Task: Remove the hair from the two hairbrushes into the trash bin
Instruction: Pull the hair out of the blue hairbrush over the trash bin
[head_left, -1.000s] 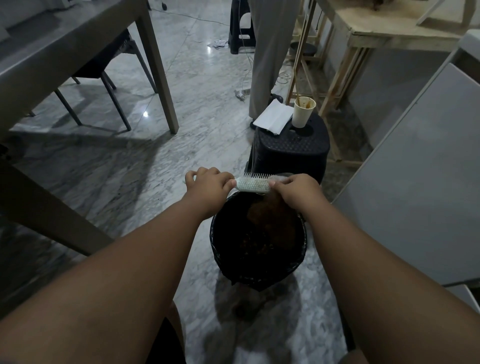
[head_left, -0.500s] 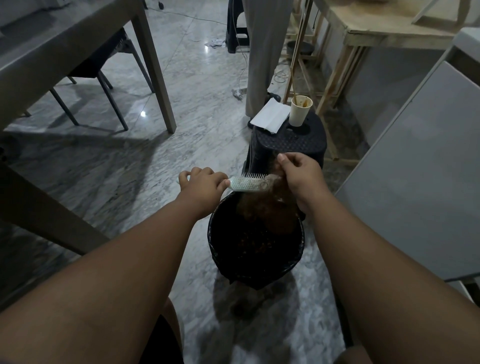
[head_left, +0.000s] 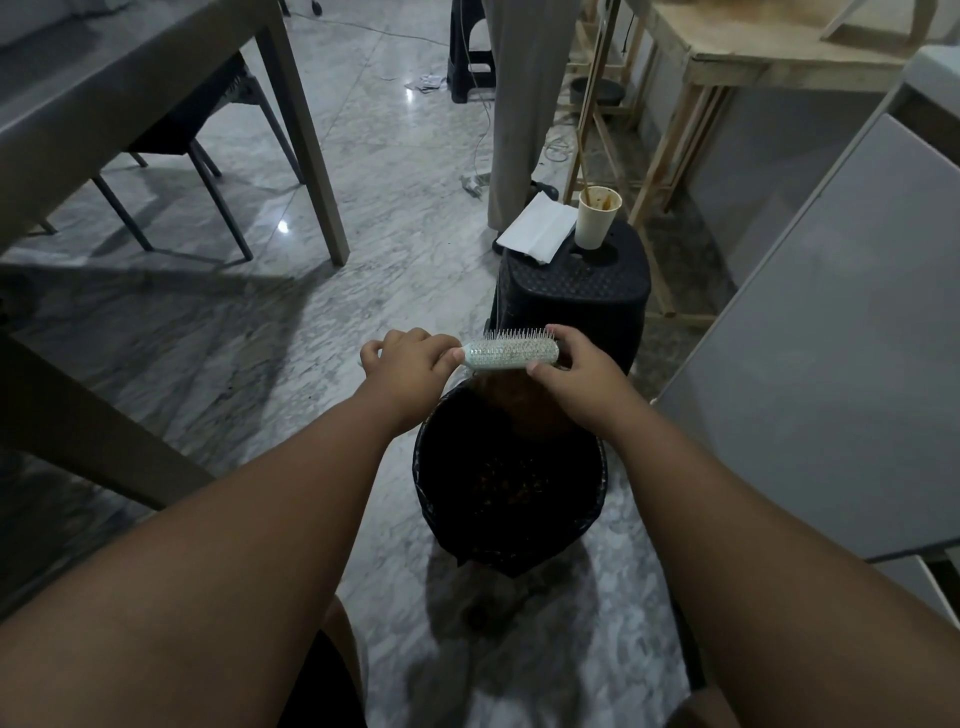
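A pale, studded hairbrush (head_left: 511, 354) lies level over the far rim of the black-lined trash bin (head_left: 431, 499), bristles pointing away from me. My left hand (head_left: 408, 366) is closed around its handle. My right hand (head_left: 574, 371) pinches the brush head's right end between thumb and fingers. A brown clump of hair (head_left: 524, 410) hangs below the brush into the bin, partly hidden by my right hand. More hair lies in the bin's bottom. A second brush is not in view.
A black plastic stool (head_left: 576, 291) stands just behind the bin with a paper cup (head_left: 597, 218) and a folded white paper (head_left: 537, 231) on it. A grey cabinet (head_left: 831, 364) is on the right, a table leg (head_left: 306, 140) and chair on the left, marble floor around.
My right hand, which had pulled a clump of hair up off the brush's end half a second ago, has come back down onto the brush head. The brush stays over the bin.
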